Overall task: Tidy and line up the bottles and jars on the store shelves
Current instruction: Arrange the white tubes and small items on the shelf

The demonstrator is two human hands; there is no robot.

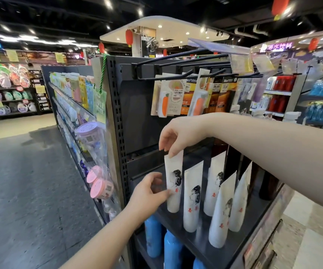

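Your left hand (149, 193), coming up from the bottom of the frame, looks like the one to steer with. Nudge the tube (175, 181) from low down and let the top grip only keep it plumb. The step appears to be squaring this tube as the left end of its row. Turn the printed face forward, seat the foot flat on the shelf (201, 239), then let go at the top first. It is soft and tall, so it will probably topple if you release it while it leans. Its neighbour among the other tubes (192, 197) stands just beside it, apart, so keep that gap.

Your left thumb lies on the tube's front face at its lower half. The other fingers (156, 180) curl at its left edge, and blur hides whether they touch behind it. Blue bottles (153, 237) stand on the level below.

Your right hand (176, 135) reaches in from the right of the frame. Its fingers (173, 150) pinch the flat top seam, thumb on the far side. The tube is thus held at both ends, nearly upright, at the shelf's back left corner in mid-frame. Whether its foot rests on the shelf or hangs just above it can't be told.

Hooks (176, 63) with carded packs hang above your right wrist, so any lift should be small.
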